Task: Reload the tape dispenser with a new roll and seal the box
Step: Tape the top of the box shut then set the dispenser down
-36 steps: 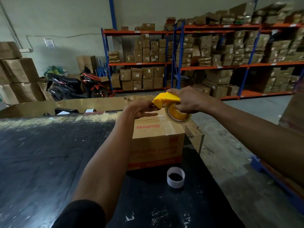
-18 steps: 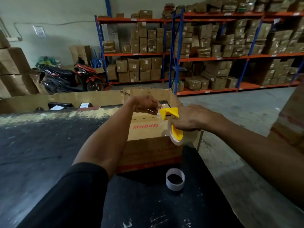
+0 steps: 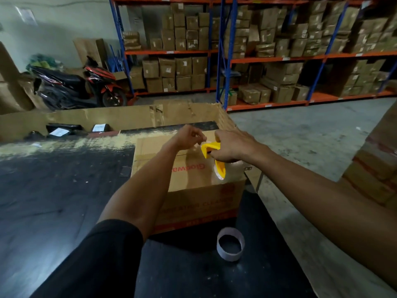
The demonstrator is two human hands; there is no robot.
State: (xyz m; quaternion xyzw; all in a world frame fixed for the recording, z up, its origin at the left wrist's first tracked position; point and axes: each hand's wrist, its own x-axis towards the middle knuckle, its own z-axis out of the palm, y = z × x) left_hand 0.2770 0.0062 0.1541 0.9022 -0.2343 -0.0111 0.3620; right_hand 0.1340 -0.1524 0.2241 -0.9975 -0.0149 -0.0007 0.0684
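Note:
A brown cardboard box (image 3: 193, 190) with red print stands on the black table (image 3: 53, 201). Just above its top, my right hand (image 3: 233, 147) grips a yellow tape dispenser (image 3: 211, 148) loaded with a clear tape roll (image 3: 220, 171). My left hand (image 3: 189, 136) is right beside the dispenser's front, fingers pinched together, apparently on the tape's free end; the tape itself is too faint to make out. An empty white tape core (image 3: 230, 244) stands on the table in front of the box.
A large open cardboard carton (image 3: 107, 117) with dark parcels lies behind the table. Shelving racks (image 3: 268, 61) full of boxes line the back wall, and a motorbike (image 3: 81, 84) is parked at the left. Stacked boxes (image 3: 378, 164) rise at the right beside concrete floor.
Both hands have come down with the dispenser from mid-air to just over the box top. The left hand's fingers stay pinched at the dispenser's front.

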